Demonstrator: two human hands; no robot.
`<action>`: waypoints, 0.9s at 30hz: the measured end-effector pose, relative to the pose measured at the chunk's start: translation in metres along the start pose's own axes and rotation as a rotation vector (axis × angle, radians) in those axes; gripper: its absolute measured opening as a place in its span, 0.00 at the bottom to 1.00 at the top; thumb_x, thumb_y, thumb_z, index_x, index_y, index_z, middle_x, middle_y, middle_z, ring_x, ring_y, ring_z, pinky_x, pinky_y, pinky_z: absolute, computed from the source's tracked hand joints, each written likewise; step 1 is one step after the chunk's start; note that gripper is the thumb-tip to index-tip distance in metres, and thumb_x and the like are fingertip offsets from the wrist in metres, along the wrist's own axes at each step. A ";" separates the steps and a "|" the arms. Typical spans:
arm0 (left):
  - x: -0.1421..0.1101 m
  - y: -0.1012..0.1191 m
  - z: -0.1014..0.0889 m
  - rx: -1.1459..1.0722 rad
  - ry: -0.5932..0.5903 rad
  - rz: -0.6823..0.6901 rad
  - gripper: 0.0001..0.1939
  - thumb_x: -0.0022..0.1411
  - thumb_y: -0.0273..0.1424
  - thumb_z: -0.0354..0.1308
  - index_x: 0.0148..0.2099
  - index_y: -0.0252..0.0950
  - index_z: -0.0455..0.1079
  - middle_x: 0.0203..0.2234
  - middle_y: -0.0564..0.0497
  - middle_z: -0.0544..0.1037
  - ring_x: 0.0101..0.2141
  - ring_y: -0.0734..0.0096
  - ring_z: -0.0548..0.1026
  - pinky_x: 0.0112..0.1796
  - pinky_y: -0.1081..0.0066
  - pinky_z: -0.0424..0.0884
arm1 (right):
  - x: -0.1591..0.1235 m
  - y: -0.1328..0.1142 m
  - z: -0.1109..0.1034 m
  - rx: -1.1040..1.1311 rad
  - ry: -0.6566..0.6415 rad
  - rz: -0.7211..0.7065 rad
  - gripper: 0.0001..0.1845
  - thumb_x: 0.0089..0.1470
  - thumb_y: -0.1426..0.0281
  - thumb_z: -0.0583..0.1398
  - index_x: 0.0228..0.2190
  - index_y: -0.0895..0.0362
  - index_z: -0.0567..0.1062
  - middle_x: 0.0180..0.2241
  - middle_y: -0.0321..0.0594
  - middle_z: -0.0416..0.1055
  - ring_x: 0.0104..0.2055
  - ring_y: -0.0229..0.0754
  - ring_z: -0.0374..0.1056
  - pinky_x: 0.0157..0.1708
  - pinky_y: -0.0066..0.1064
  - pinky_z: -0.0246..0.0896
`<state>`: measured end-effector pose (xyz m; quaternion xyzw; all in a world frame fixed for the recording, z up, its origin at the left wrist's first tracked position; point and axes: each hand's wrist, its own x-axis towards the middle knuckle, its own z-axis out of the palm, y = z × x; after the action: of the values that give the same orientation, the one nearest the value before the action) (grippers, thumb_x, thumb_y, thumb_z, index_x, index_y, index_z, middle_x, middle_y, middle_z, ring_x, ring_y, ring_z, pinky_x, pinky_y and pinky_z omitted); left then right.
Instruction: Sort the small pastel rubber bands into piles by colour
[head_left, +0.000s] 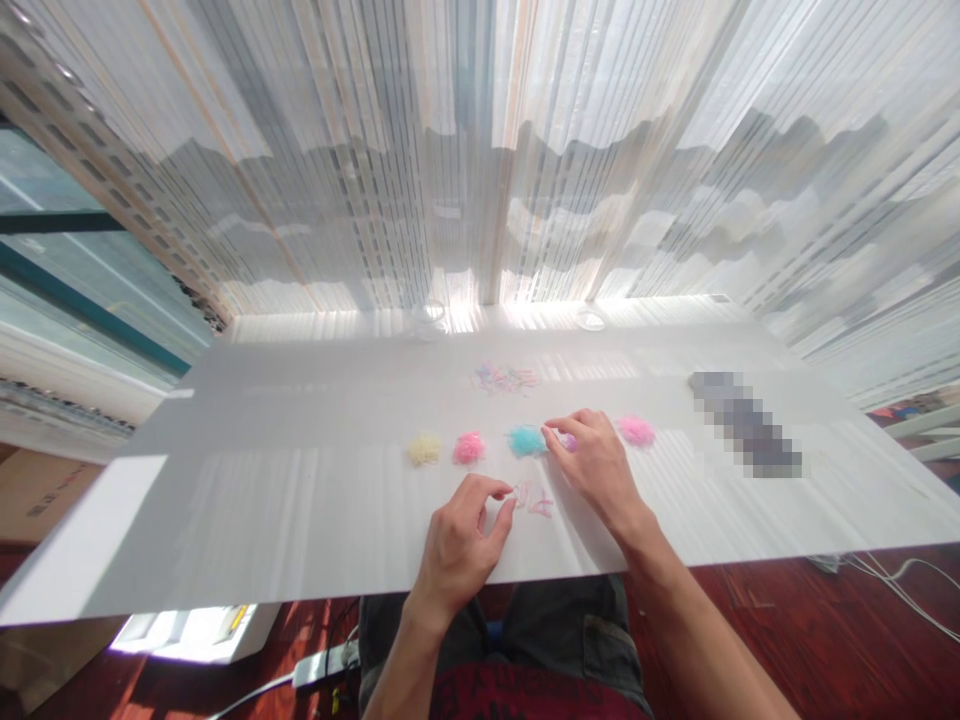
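My left hand point(466, 535) is curled above the near part of the white table, thumb and forefinger tips pinched close together. The tips are beside a small scatter of thin pink and lilac strands point(536, 500); whatever they hold is too small to make out. Farther forward, my right hand point(592, 455) brings thumb and forefinger together at the right edge of a teal pile point(526, 440). Anything in that pinch cannot be made out. A purple pile point(571, 442) is partly hidden behind the right hand.
Yellow point(424, 449), coral-pink point(469, 447) and bright pink point(637, 431) piles share the row. A mixed pastel scatter point(506, 377) lies behind them. Two clear round items point(591, 319) stand by the curtain point(465, 180). A blurred dark object point(746, 425) lies right on the table point(300, 450).
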<state>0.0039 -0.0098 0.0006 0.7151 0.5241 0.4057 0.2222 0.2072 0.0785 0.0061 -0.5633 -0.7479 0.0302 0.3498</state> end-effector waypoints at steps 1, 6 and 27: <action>0.000 0.000 0.000 0.004 -0.001 -0.004 0.04 0.70 0.28 0.58 0.46 0.39 0.73 0.36 0.53 0.79 0.24 0.76 0.70 0.29 0.74 0.70 | -0.001 0.000 -0.002 -0.008 -0.005 -0.002 0.12 0.66 0.67 0.60 0.34 0.55 0.83 0.31 0.45 0.74 0.37 0.51 0.68 0.42 0.44 0.66; 0.001 -0.001 0.002 0.127 0.039 0.037 0.04 0.70 0.28 0.57 0.45 0.39 0.73 0.35 0.52 0.80 0.31 0.70 0.77 0.33 0.72 0.72 | -0.017 -0.002 -0.023 -0.003 0.012 0.025 0.11 0.66 0.67 0.59 0.37 0.57 0.82 0.33 0.45 0.76 0.38 0.51 0.70 0.43 0.44 0.66; -0.001 0.001 0.006 0.335 -0.010 0.096 0.04 0.65 0.25 0.62 0.41 0.39 0.74 0.34 0.53 0.79 0.32 0.66 0.78 0.36 0.68 0.70 | -0.070 -0.017 -0.023 0.313 -0.235 -0.179 0.05 0.62 0.76 0.62 0.40 0.56 0.75 0.37 0.42 0.73 0.40 0.48 0.67 0.41 0.42 0.68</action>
<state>0.0097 -0.0100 -0.0025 0.7684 0.5484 0.3195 0.0829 0.2147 0.0040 -0.0028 -0.4258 -0.8169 0.1804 0.3448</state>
